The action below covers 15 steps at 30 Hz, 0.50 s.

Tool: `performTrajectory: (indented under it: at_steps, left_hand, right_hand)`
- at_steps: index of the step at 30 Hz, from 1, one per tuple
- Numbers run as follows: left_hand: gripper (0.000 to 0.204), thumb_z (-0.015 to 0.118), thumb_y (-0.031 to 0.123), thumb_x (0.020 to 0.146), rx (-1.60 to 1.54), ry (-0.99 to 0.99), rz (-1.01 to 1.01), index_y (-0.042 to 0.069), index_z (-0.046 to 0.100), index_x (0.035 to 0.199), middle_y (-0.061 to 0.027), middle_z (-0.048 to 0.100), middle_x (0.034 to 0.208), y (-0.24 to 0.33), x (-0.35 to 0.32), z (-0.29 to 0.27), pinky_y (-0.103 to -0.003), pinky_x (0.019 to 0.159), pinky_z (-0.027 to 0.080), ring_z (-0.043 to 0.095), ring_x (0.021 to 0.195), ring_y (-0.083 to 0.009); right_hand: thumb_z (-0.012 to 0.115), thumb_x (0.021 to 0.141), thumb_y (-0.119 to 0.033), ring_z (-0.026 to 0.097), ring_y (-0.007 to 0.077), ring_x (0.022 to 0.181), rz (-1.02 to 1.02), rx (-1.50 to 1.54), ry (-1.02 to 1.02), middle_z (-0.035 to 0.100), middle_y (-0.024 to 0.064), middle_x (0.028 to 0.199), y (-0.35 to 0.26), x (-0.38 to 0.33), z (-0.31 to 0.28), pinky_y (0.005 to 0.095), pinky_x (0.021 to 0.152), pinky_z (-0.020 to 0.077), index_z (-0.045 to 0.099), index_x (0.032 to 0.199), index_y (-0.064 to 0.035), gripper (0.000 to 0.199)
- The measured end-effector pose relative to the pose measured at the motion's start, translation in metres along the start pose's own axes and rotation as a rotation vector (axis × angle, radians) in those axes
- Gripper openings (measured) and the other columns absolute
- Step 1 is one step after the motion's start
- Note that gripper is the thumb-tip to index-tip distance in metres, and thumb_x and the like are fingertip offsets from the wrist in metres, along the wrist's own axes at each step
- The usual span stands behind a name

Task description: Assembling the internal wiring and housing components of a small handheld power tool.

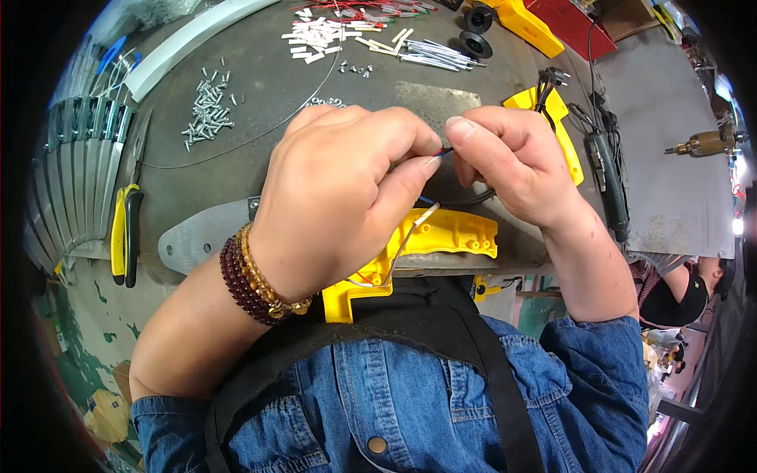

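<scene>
My left hand [335, 185], with beaded bracelets at its wrist, pinches thin wires [444, 150] between thumb and forefinger. Dark insulation with a little red and blue shows in the gap between my hands. From the right, the curled thumb and fingers of my right hand [512, 158] close on the same wires; their ends are hidden. Beneath my hands, at the bench edge, lies a yellow plastic housing half [453, 234]. A wire with a white sleeve [426, 214] runs over it. Partly behind my left forearm is a flat metal plate [203, 236] with holes.
Yellow-handled pliers [126, 229] and fanned metal bars [75, 177] lie left. Loose screws [209, 109], white sleeves [315, 35], long metal rods [434, 55] and black wheels [475, 43] sit farther back. Rightward are a plugged cord [546, 88], a black-handled tool [607, 181] and another person [678, 296].
</scene>
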<state>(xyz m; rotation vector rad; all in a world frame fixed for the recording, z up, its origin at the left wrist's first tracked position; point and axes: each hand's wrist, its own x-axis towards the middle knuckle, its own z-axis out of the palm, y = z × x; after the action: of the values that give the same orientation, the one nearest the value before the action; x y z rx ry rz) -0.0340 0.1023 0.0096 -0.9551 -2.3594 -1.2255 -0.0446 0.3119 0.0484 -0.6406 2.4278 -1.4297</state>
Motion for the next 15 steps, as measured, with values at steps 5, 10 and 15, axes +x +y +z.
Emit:
performTrajectory:
  at_steps: [5,10,15]
  left_hand:
    - [0.007,0.073,0.007,0.080,-0.154,-0.012,-0.100,0.006,0.069,0.086,-0.0045,0.069,0.081,0.001,0.003,0.000,-0.033,0.077,0.047,0.065,0.075,-0.0215]
    - [0.007,0.073,0.007,0.080,-0.025,0.000,-0.040,0.005,0.069,0.086,-0.0037,0.069,0.080,-0.005,0.001,-0.001,-0.030,0.076,0.046,0.063,0.073,-0.0161]
    - [0.007,0.073,0.006,0.080,-0.198,-0.014,-0.075,0.006,0.068,0.086,-0.0033,0.069,0.079,-0.008,0.003,0.002,-0.030,0.076,0.045,0.062,0.073,-0.0162]
  right_hand:
    - [0.056,0.100,-0.032,0.047,0.0063,0.052,0.181,0.067,-0.037,0.056,0.0003,0.058,-0.006,-0.001,-0.005,0.0244,0.049,0.0379,0.063,0.066,-0.0032,0.045]
    - [0.053,0.101,-0.042,0.053,0.0046,0.055,0.449,0.361,-0.146,0.061,-0.0006,0.064,-0.004,0.002,-0.012,0.0207,0.049,0.0406,0.068,0.085,-0.0058,0.042]
    - [0.070,0.092,-0.023,0.059,0.0105,0.069,-0.067,-0.044,0.096,0.063,0.0009,0.077,0.015,0.000,0.006,0.0282,0.059,0.0458,0.063,0.094,-0.0050,0.019]
